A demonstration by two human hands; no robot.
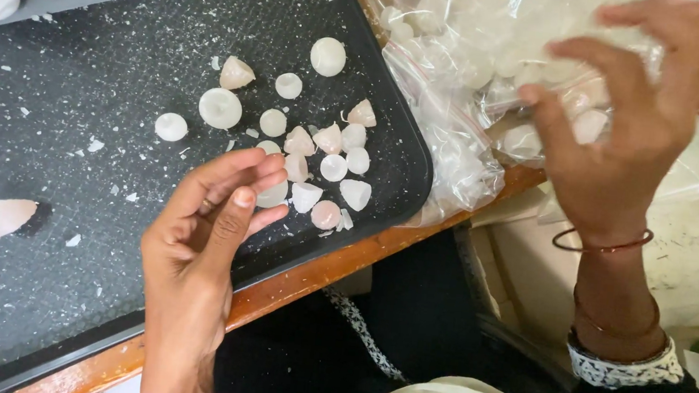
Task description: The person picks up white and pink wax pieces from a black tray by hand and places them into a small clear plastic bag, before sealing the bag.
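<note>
The left hand (211, 217) hovers over the near edge of a black textured tray (41, 295), fingers curled loosely toward the thumb with nothing clearly pinched between them; its fingertips sit just beside a cluster of small white and pale pink pieces (319, 159), domed and cone-shaped, which lie scattered across the middle right of the tray. One larger pink fragment (8, 215) rests well apart near the tray's left side, and fine white crumbs dust the whole surface. The right hand (620, 137) is raised at the upper right, its grip spread and pressed against a clear plastic zip bag (455, 78) that holds more of the same pale pieces; the bag slumps over the tray's right rim and the edge of the wooden worktop (307, 278). The pieces look light, thin-walled and brittle, judging by the chips and crumbs around them, so they would likely crack under a hard squeeze; a gentle fingertip pinch across the rounded body, rather than at a sharp broken edge, seems the safest hold. The bag is soft and slippery, probably best gripped at its gathered mouth.
</note>
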